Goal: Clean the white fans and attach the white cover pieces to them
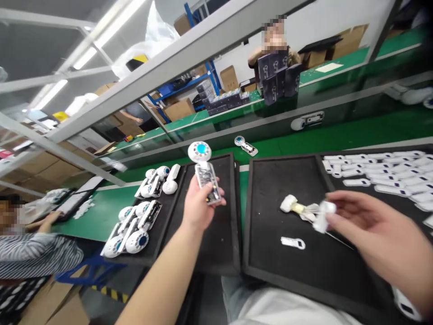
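My left hand (pixel 199 203) is wrapped round the handle of a white device (pixel 200 151). Its round head has a blue centre and points up; the handle's open side shows inner parts. My right hand (pixel 368 225) pinches a small white piece (pixel 325 216) above the right black tray (pixel 270 180). Beside that piece lies a white bundle (pixel 297 207) with a yellowish band. Nearer to me in the same tray rests a flat white cover (pixel 292 243) with a dark window.
Several white devices (pixel 137 241) fill the left tray's left side. Rows of white covers (pixel 389 171) lie at the right. Two devices (pixel 248 148) (pixel 307 121) sit on the green surface beyond. A person holds dark boxes (pixel 277 76) across the bench; another sits at left.
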`<state>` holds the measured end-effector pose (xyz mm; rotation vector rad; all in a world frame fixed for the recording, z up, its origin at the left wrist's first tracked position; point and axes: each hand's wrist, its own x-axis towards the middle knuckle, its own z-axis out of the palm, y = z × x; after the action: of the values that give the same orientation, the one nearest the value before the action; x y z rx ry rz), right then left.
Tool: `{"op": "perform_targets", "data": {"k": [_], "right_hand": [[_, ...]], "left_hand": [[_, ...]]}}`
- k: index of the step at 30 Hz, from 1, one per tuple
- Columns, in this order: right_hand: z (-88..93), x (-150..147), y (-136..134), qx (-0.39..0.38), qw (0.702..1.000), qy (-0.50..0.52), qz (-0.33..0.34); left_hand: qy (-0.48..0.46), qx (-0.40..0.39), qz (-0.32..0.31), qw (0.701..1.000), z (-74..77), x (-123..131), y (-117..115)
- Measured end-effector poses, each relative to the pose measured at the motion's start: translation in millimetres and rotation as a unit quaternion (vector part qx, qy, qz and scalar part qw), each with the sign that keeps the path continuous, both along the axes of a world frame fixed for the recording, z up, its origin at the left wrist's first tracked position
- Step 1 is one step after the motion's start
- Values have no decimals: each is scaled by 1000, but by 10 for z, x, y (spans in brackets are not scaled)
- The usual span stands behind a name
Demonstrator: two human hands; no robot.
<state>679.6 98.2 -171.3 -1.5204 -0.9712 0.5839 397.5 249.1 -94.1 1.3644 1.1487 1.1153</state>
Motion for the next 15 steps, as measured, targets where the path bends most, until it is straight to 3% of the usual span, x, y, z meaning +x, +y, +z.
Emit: {"op": "perform_targets", "data": {"k": [2,5,8,15], "right_hand": [[310,-312,105,-12,992,112,46],[529,-579,245,-20,973,206,106],[521,-616,282,-15,965,234,117],[368,-620,198,-25,980,163,114]], "left_hand": [[-118,-45,-78,989,-82,316,-324],[-90,-62,-127,986,-208,628,-673],[-23,-51,-146,988,-289,761,-848],[64,-1,-153,986,-340,811,-978]]}}
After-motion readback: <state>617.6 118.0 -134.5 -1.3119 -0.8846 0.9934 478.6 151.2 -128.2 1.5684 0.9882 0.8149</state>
